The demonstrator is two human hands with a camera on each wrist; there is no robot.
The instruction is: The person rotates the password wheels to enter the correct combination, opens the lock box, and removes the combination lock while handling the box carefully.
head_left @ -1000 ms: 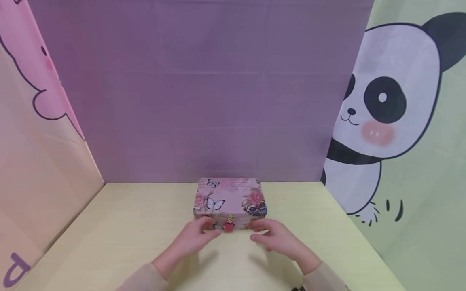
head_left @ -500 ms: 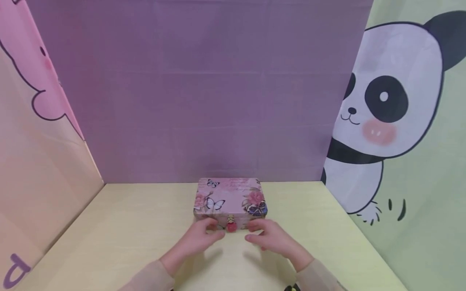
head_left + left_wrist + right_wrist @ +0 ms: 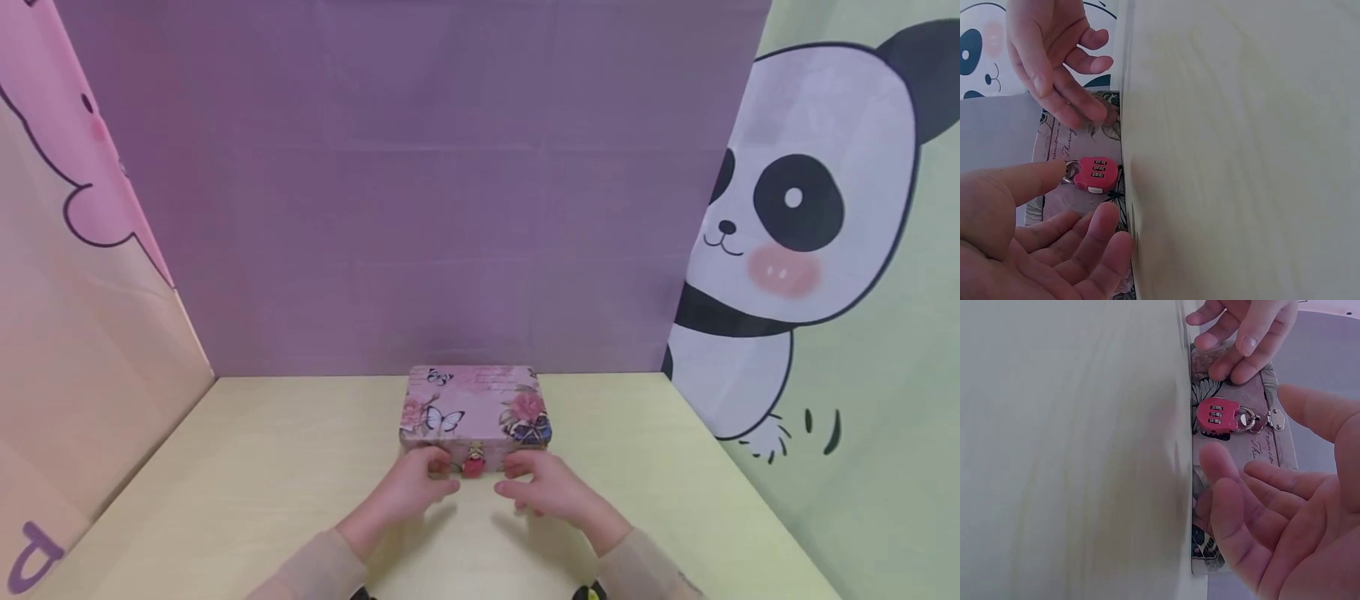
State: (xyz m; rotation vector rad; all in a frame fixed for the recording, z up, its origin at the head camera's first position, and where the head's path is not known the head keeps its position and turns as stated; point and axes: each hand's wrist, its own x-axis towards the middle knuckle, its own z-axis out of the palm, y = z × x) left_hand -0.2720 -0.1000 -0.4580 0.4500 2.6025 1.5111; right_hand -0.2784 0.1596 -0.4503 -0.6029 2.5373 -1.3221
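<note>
A pink box (image 3: pixel 480 400) with butterflies and flowers printed on it stands at the back of the table, lid down. From the metal clasp (image 3: pixel 1276 419) on its front hangs a red combination padlock (image 3: pixel 1217 415) with number dials and a silver shackle. My left hand (image 3: pixel 411 485) is just left of the padlock, its fingers loosely bent in front of the box. On the other side, my right hand (image 3: pixel 546 485) mirrors it, thumb and fingers spread apart. Neither hand holds anything; in both wrist views the padlock shows between them.
The pale wooden table (image 3: pixel 285 467) reaches to a purple back wall (image 3: pixel 435 192), close behind the box. A cloth with a printed panda (image 3: pixel 795 200) borders the right side, and a pink cartoon print (image 3: pixel 97 200) the left.
Both hands have drawn slightly inward, closer to the padlock from either side. The padlock has swayed a little; the box has stayed in its place.
</note>
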